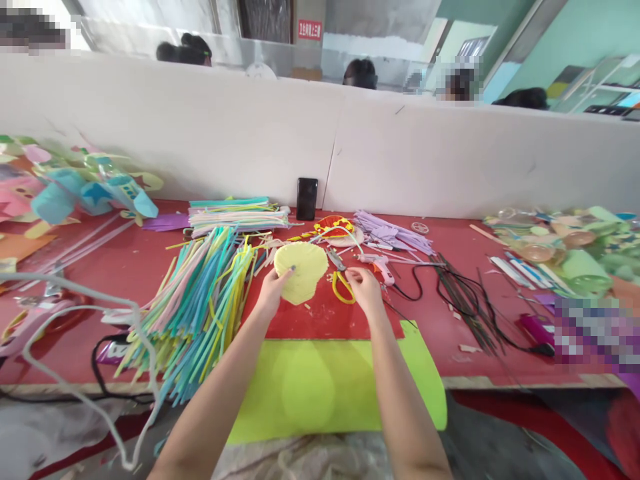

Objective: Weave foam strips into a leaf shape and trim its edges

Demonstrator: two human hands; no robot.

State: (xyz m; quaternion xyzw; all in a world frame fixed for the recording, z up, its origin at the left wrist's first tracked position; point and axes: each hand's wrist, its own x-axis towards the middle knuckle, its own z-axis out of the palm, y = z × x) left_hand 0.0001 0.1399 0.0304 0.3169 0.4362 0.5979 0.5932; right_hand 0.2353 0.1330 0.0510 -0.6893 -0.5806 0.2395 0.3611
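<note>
Pinched in my left hand [271,293] is a pale yellow, rounded flat piece [303,270] with a wavy edge that tapers toward me. The thumb lies on its face. My right hand [365,288] is closed at the handle of yellow-handled scissors [343,287], whose grey blades point away and toward the yellow piece. The fingertips partly cover one handle loop. Under both hands lies a red board [330,327]. A bright green sheet [310,400] hangs over the table's front edge below my forearms.
Pastel fuzzy stems [200,307] are heaped at left, with purple ones [393,232] behind right. A pink glue gun [379,265] trails a black cord. A phone [307,199] leans on the white partition [200,133]. Cut-out crafts [85,187] crowd the left; white wire [137,373] loops in front.
</note>
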